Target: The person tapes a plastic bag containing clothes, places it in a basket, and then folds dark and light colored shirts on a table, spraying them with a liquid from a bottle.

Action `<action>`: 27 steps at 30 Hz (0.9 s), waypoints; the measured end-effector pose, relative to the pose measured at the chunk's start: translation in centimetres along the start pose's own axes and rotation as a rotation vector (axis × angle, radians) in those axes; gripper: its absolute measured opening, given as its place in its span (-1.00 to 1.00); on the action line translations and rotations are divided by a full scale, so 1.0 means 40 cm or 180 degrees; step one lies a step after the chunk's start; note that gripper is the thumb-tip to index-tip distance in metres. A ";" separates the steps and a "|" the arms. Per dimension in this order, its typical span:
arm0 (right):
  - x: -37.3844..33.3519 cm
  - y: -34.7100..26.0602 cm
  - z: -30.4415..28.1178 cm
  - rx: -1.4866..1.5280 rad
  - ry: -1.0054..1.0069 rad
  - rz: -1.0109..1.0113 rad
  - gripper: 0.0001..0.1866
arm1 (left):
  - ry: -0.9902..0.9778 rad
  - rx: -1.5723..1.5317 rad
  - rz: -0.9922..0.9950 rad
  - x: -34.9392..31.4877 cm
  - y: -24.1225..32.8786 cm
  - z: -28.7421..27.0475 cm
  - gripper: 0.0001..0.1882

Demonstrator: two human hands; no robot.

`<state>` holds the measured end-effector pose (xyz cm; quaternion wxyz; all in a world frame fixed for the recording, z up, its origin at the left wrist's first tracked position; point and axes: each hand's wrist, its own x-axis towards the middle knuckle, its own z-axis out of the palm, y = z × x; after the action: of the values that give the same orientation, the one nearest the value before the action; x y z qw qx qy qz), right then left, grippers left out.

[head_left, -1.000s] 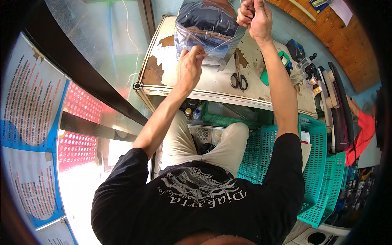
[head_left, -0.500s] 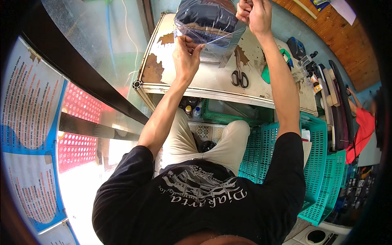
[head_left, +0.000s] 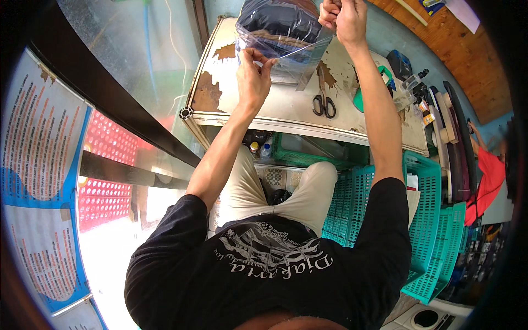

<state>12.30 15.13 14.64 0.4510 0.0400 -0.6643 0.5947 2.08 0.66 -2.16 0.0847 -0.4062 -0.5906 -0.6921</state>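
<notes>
Clear plastic bag (head_left: 294,72) of dark clothes (head_left: 275,21) sits just past the left hand (head_left: 254,81)

The bag stands on the table beyond the left hand and to the left of the right hand (head_left: 347,23), its top cut off by the picture's edge. A thin clear strip (head_left: 300,49) slants across its front, from the left fingertips up toward the right hand. The left hand pinches the strip between thumb and fingers. The right hand is closed, raised higher than the left; exactly what it grips is too small to tell.

Right of the left hand, black-handled scissors (head_left: 323,105) lie on the worn white table (head_left: 283,110). A green container (head_left: 358,100) shows just beside the right forearm. Nearer the body than the left hand, small bottles (head_left: 266,150) stand under the tabletop. Teal baskets (head_left: 426,220) are stacked below and right of the right hand.
</notes>
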 end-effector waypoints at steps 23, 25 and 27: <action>0.022 -0.011 0.009 0.0179 -0.0230 0.0168 -0.55 | 0.0633 0.0831 -0.0077 0.037 -0.044 -0.073 -0.48; 0.058 -0.054 0.024 -0.0020 -0.0281 -0.0196 -0.54 | 0.0507 0.0831 -0.0084 0.029 -0.051 -0.084 -0.54; 0.134 -0.131 0.025 0.0114 -0.0223 -0.0145 -0.53 | 0.0472 0.0743 -0.0031 0.018 -0.054 -0.076 -0.56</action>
<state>11.69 15.38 22.15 0.4402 0.0839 -0.6678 0.5943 -1.07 -1.15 -3.24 0.1715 -0.3384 -0.6613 -0.6472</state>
